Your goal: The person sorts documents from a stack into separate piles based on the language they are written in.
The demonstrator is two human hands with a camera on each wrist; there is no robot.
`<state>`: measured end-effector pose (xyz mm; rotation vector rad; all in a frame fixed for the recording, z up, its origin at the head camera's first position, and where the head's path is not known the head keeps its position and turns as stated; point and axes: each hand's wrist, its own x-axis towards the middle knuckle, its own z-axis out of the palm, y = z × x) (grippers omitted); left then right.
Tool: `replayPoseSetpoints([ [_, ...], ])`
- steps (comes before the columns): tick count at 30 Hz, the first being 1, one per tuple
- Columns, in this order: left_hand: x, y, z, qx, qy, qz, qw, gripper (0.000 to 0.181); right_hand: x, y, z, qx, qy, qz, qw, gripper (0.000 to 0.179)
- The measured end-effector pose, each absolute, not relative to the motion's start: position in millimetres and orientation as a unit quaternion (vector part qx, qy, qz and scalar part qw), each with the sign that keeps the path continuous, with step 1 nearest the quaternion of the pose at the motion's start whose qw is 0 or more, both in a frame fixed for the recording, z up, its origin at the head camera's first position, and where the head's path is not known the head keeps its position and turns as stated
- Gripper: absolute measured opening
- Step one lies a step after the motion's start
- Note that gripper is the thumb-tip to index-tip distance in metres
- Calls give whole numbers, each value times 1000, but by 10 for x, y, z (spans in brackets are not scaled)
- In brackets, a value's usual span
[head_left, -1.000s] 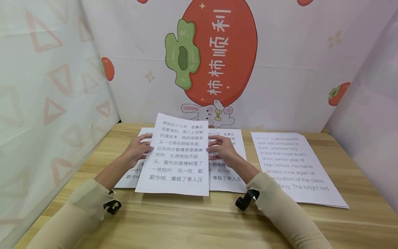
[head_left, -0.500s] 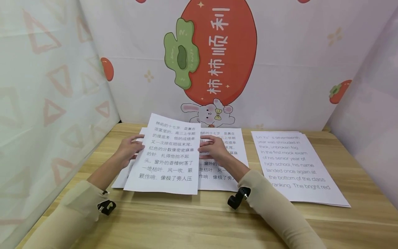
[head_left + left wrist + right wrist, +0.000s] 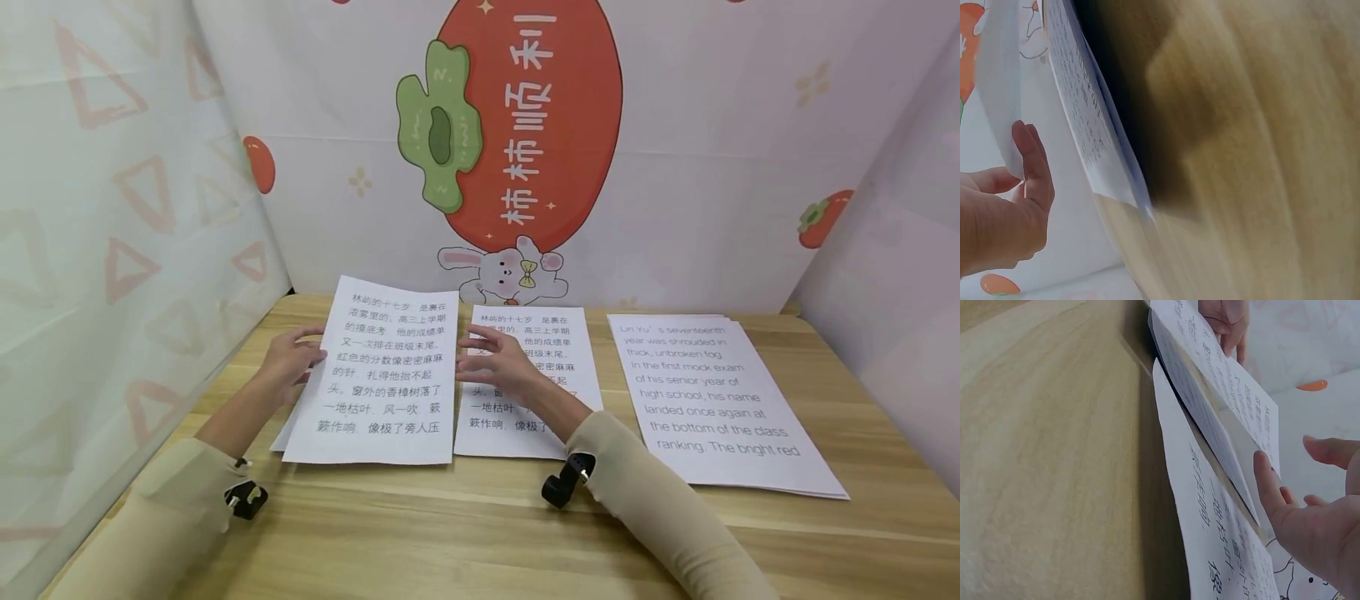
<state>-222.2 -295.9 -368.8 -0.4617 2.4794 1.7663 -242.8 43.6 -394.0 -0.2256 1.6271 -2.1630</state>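
Note:
A white sheet of paper (image 3: 382,375) printed with Chinese text is held tilted above the table, over the left stack of paper (image 3: 1085,112), which it mostly hides in the head view. My left hand (image 3: 288,362) pinches the sheet's left edge between thumb and fingers, as the left wrist view shows. Beside its right edge is my right hand (image 3: 498,362), its thumb apart from its fingers in the right wrist view. One fingertip (image 3: 1262,464) there is at the sheet's edge; contact is unclear. Beneath this hand lies another Chinese-text sheet (image 3: 487,437), partly covered by hand and forearm.
Sheets with English text (image 3: 712,408) lie slightly misaligned on the right of the wooden table (image 3: 420,533). A printed cloth backdrop (image 3: 697,208) rises behind the table, with a pale cloth wall (image 3: 150,292) on the left.
The held sheet and both hands have moved left, uncovering the middle sheet and covering most of the left one. My right hand has opened off the held sheet's edge.

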Motion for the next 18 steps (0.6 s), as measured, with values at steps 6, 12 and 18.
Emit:
replayPoseSetpoints([
  [6, -2233, -3057, -3731, -151, 817, 555, 27, 55, -2397, 405, -3948, -131, 546, -788, 253, 85],
  [12, -2240, -3125, -3749, -162, 822, 546, 22, 54, -2392, 375, -3954, -156, 546, -777, 271, 87],
  [18, -2259, -3173, -3754, -168, 820, 548, 11, 54, -2409, 339, -3950, -173, 551, -766, 282, 91],
])
